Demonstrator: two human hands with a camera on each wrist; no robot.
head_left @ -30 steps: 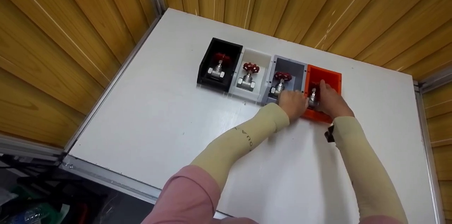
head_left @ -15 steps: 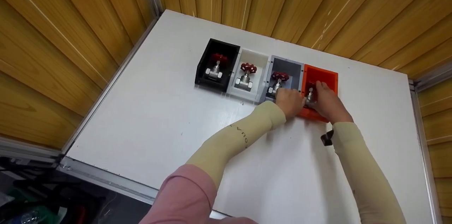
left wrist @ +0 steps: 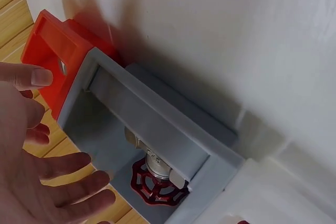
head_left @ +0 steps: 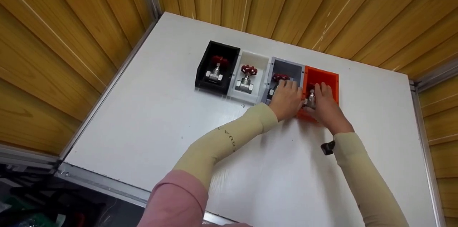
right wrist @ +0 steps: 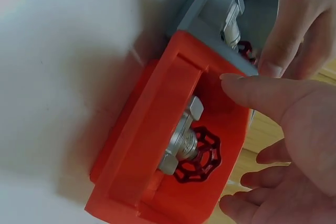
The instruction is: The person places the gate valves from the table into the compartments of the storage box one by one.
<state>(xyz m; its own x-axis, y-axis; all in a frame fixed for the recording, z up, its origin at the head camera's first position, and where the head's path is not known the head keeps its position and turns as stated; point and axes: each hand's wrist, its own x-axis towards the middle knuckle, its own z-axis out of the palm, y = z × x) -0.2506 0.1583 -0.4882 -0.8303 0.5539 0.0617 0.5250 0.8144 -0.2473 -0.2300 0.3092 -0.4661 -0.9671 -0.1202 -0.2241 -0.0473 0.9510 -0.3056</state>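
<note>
My right hand (right wrist: pixel 310 124) is over the orange bin (right wrist: pixel 152 124), its thumb stretched across the side next to the grey bin. Inside that bin lies a steel valve (right wrist: pixel 181 140) with a dark red handwheel; the right wrist view shows a gap between it and my fingers. My left hand (head_left: pixel 286 101) is above the grey bin (left wrist: pixel 139 87), fingers spread and holding nothing. A similar valve (left wrist: pixel 157 166) sits in the grey bin, partly covered by my left hand in the head view.
A white bin (head_left: pixel 263 63) and a black bin (head_left: pixel 201 75) continue the row leftward, each with a red-wheeled valve in it. The row stands on a white table (head_left: pixel 150 119), with wood-patterned walls (head_left: pixel 279 1) behind and at the sides.
My left hand has uncurled from beside the orange bin's edge and shifted left over the grey bin. My right hand stays at the orange bin. The head view has shifted slightly.
</note>
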